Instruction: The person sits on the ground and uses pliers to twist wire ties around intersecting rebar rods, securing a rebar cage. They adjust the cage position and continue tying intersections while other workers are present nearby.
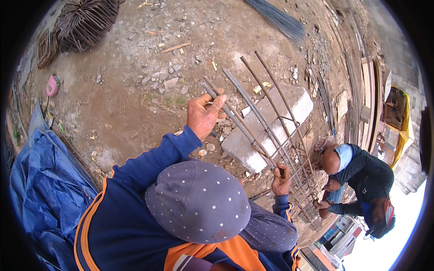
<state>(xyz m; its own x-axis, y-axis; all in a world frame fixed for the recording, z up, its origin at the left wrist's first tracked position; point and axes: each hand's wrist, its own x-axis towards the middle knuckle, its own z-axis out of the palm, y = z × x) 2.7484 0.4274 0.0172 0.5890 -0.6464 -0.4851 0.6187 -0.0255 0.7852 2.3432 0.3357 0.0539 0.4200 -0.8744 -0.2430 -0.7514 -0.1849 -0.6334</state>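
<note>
A long cage of rusty steel bars, tied with cross stirrups, slants from the middle of the view toward the lower right. My left hand is closed near the free ends of its near bars, fingers curled round them. Farther along the near side, my right hand is closed round a bar close to the stirrups. Under the cage lies a pale concrete block, with bars crossing above it. At the cage's far end a co-worker crouches, both hands close to the bars.
My bent knee in dotted grey trousers stands below the cage. Bundled bent stirrups lie at the upper left, a blue tarp at the left. A bundle of thin wire lies at the top; stones dot the dirt.
</note>
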